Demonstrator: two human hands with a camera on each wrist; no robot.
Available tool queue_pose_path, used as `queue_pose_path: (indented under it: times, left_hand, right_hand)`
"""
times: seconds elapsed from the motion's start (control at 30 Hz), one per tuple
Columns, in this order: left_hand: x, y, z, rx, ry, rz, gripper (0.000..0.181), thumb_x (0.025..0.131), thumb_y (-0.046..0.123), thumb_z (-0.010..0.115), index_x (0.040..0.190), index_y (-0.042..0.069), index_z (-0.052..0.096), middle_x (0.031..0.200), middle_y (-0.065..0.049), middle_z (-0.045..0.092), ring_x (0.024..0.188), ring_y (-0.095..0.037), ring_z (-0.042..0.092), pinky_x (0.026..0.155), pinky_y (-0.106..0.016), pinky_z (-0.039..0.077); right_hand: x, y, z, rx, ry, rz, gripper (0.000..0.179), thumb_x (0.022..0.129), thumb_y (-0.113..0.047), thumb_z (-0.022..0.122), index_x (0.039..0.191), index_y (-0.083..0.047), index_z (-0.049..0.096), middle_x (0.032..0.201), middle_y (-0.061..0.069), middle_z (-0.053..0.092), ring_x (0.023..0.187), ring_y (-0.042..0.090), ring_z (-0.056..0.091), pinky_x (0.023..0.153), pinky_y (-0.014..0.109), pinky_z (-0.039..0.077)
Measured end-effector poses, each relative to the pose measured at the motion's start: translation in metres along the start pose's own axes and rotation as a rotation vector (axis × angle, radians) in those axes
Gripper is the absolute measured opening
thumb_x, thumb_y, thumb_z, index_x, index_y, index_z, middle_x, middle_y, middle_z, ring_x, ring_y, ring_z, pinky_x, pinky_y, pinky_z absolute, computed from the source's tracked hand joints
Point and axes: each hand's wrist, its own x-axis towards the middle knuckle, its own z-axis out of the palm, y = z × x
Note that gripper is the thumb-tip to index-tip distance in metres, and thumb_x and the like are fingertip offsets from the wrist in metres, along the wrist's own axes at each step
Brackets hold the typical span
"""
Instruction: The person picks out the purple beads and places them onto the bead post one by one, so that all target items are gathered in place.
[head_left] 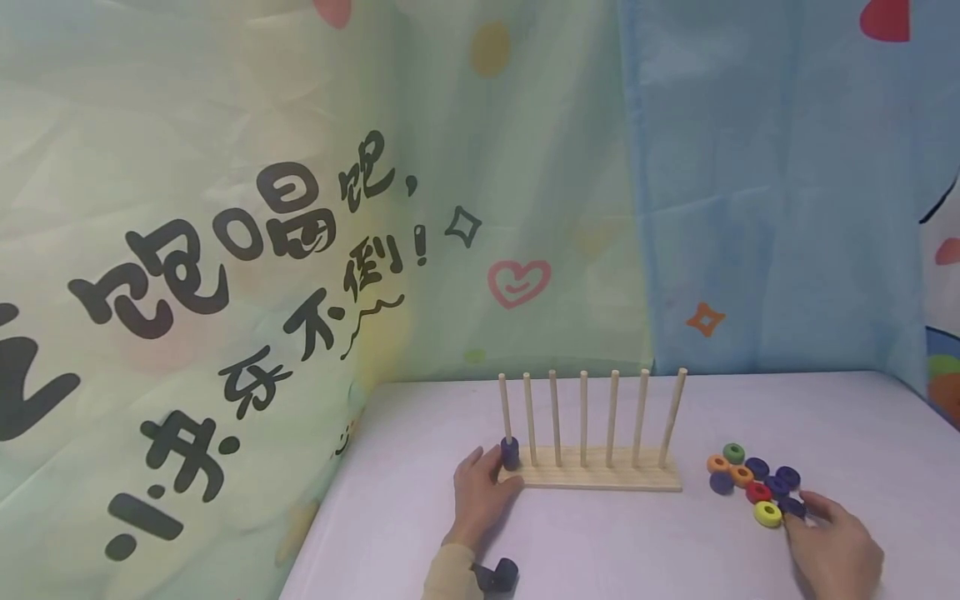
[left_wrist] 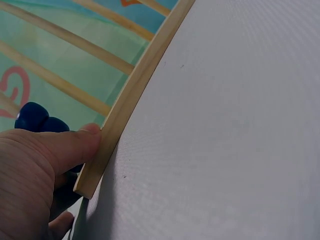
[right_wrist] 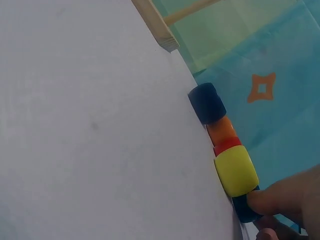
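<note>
A wooden peg rack [head_left: 600,479] with a row of upright pegs stands on the table, and dark blue rings [head_left: 510,453] are stacked on its leftmost peg. My left hand [head_left: 480,497] grips the rack's left end, its thumb [left_wrist: 80,145] against the front edge of the base; the other fingers are partly hidden behind. At the right, my right hand [head_left: 836,542] pinches a dark blue ring [right_wrist: 244,207] between thumb and fingers, close to the tabletop. Right beside that ring lies a yellow ring [head_left: 768,513], with a red ring [head_left: 758,492] just behind.
More loose rings lie in a cluster right of the rack: a green ring [head_left: 733,453], orange rings [head_left: 741,476] and several dark blue rings [head_left: 722,482]. A printed curtain [head_left: 517,208] hangs behind the white table [head_left: 600,550] and along its left side.
</note>
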Motion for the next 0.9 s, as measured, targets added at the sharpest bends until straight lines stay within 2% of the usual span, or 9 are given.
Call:
queue_pose_path:
  times: [0.27, 0.47, 0.7, 0.9]
  left_hand:
    - [0.0007, 0.0007, 0.0014, 0.011, 0.002, -0.019, 0.051, 0.079, 0.03, 0.078, 0.127, 0.02, 0.066, 0.126, -0.003, 0.067, 0.133, -0.037, 0.044, 0.111, -0.061, 0.027]
    - [0.0006, 0.0015, 0.0013, 0.009, 0.003, -0.027, 0.05, 0.078, 0.03, 0.078, 0.126, 0.021, 0.066, 0.126, -0.001, 0.067, 0.133, -0.037, 0.044, 0.112, -0.061, 0.026]
    - [0.0001, 0.0017, 0.0008, 0.009, 0.003, -0.025, 0.052, 0.079, 0.03, 0.078, 0.128, 0.02, 0.065, 0.127, -0.003, 0.066, 0.133, -0.037, 0.044, 0.111, -0.061, 0.026]
    - [-0.0001, 0.002, -0.0001, 0.009, -0.002, -0.029, 0.052, 0.079, 0.028, 0.077, 0.129, 0.019, 0.064, 0.128, -0.003, 0.066, 0.133, -0.037, 0.044, 0.112, -0.06, 0.026]
  right_hand:
    - [-0.0022, -0.0022, -0.0033, -0.112, -0.035, -0.043, 0.053, 0.094, -0.007, 0.054, 0.145, 0.001, 0.039, 0.141, 0.031, 0.041, 0.126, 0.052, 0.038, 0.104, 0.061, 0.035]
    - [-0.0006, -0.0006, -0.0036, -0.124, -0.03, -0.076, 0.051, 0.094, -0.009, 0.056, 0.141, 0.003, 0.043, 0.138, 0.033, 0.042, 0.124, 0.054, 0.038, 0.103, 0.062, 0.035]
    - [0.0041, 0.0004, -0.0012, -0.107, -0.03, -0.005, 0.051, 0.097, -0.011, 0.054, 0.144, 0.002, 0.039, 0.14, 0.031, 0.04, 0.126, 0.052, 0.037, 0.102, 0.062, 0.035]
    - [0.0018, 0.0007, -0.0021, -0.077, -0.03, 0.025, 0.053, 0.099, -0.013, 0.051, 0.147, 0.001, 0.034, 0.142, 0.03, 0.04, 0.127, 0.051, 0.034, 0.102, 0.063, 0.034]
